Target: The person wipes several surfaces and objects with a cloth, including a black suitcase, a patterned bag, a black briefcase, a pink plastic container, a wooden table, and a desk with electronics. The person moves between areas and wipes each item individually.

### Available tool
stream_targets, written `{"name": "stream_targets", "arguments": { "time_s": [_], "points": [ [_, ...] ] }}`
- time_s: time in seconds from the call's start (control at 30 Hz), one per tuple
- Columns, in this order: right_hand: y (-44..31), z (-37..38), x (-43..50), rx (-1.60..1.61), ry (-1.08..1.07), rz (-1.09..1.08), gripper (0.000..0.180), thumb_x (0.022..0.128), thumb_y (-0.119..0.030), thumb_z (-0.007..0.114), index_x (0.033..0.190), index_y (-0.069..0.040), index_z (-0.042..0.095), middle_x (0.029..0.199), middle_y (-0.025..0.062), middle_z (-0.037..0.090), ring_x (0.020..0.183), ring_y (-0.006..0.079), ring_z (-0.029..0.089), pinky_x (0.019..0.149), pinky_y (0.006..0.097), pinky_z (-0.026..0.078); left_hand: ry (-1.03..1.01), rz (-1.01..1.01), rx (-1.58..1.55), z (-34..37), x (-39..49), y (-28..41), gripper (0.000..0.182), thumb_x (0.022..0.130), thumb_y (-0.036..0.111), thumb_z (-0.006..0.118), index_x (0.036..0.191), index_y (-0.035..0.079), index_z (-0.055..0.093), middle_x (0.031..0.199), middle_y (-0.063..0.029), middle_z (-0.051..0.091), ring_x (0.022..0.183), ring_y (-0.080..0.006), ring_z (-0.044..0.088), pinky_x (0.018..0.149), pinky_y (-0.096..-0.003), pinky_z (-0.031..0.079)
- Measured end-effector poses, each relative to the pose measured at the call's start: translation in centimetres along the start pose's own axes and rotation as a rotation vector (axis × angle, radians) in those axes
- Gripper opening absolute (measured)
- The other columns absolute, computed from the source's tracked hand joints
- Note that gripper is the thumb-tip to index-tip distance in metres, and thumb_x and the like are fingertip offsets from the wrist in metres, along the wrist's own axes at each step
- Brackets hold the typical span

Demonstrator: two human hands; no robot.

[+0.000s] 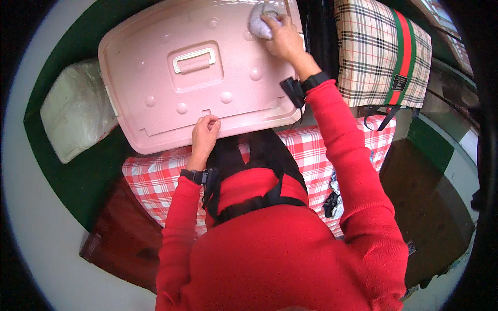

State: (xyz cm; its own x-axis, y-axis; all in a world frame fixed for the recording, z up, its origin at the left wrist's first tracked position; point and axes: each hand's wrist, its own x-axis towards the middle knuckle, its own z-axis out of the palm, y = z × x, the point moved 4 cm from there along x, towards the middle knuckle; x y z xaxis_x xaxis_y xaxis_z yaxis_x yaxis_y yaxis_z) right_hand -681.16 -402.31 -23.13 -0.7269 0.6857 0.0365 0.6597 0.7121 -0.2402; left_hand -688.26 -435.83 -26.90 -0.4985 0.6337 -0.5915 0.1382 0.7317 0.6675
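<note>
A pink plastic storage box lid (pixel 128 93) lies before me, with a white-rimmed folding handle (pixel 194 61) in its recessed middle and round bumps around it. My right hand (pixel 286 41) grips a bunched pale lavender cloth (pixel 260 23) against the lid's far right corner. Loosely curled, my left hand (pixel 205 134) rests on the near rim, close to a small notch; nothing shows between its fingers. Black straps with small dark devices sit on both wrists. What lies under the lid is hidden.
A plaid bag (pixel 369 54) with a green and red stripe stands at right. Below the lid spreads a red-and-white checked cloth (pixel 155 182), with dark and pale fabric (pixel 334 200) on its right part. A plastic-wrapped bundle (pixel 76 112) sits at left by the green wall (pixel 66 190).
</note>
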Motion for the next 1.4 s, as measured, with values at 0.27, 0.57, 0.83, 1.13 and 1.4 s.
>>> {"name": "stream_targets", "arguments": {
  "time_s": [0.27, 0.57, 0.83, 1.13, 1.4],
  "points": [
    [-3.9, 1.0, -15.6, 0.131, -0.371, 0.070, 0.052, 0.072, -0.005, 0.067, 0.121, -0.019, 0.059, 0.128, 0.0203, 0.047, 0.110, 0.0412, 0.054, 0.089, 0.0488, 0.050, 0.037, 0.009, -0.027, 0.4, 0.4, -0.6, 0.022, 0.087, 0.020, 0.066, 0.099, 0.002, 0.067, 0.091, -0.0132, 0.064, 0.079, -0.0240, 0.064, 0.075, -0.0363, 0.051],
    [-0.6, -5.0, -16.3, 0.240, -0.867, 0.057, 0.049, 0.072, -0.034, 0.070, 0.119, -0.021, 0.067, 0.112, 0.0198, 0.062, 0.099, 0.0379, 0.065, 0.085, 0.0454, 0.052, 0.074, 0.036, -0.009, -0.1, 0.1, -0.7, 0.022, 0.087, 0.020, 0.067, 0.101, 0.002, 0.067, 0.092, -0.0134, 0.065, 0.082, -0.0246, 0.065, 0.076, -0.0360, 0.052],
    [1.9, -2.2, -12.9, -0.044, -0.335, 0.238, 0.054, 0.071, -0.013, 0.069, 0.124, -0.017, 0.057, 0.115, 0.0194, 0.053, 0.099, 0.0422, 0.061, 0.084, 0.0488, 0.053, 0.068, 0.000, -0.224, -0.7, -0.4, -2.9, 0.018, 0.089, 0.014, 0.065, 0.102, 0.001, 0.067, 0.095, -0.0107, 0.067, 0.083, -0.0186, 0.065, 0.077, -0.0316, 0.051],
    [-6.0, 0.2, -17.7, 0.849, -1.068, 0.241, 0.066, 0.066, -0.024, 0.071, 0.127, -0.005, 0.057, 0.114, 0.0223, 0.064, 0.108, 0.0322, 0.061, 0.096, 0.0378, 0.046, 0.179, -0.163, -0.590, -2.2, -2.4, -7.1, 0.018, 0.092, 0.017, 0.064, 0.100, 0.002, 0.067, 0.080, -0.0032, 0.066, 0.071, -0.0108, 0.060, 0.066, -0.0251, 0.049],
    [-11.1, 1.5, 5.4, 0.979, -0.264, 0.066, 0.064, 0.067, -0.020, 0.067, 0.126, 0.001, 0.056, 0.104, 0.0188, 0.068, 0.094, 0.0262, 0.067, 0.082, 0.0367, 0.053, 0.525, -0.466, -0.839, -5.0, -6.0, -13.6, 0.022, 0.095, 0.024, 0.061, 0.099, 0.003, 0.058, 0.085, -0.0046, 0.062, 0.072, -0.0123, 0.062, 0.062, -0.0264, 0.054]
  ]
}}
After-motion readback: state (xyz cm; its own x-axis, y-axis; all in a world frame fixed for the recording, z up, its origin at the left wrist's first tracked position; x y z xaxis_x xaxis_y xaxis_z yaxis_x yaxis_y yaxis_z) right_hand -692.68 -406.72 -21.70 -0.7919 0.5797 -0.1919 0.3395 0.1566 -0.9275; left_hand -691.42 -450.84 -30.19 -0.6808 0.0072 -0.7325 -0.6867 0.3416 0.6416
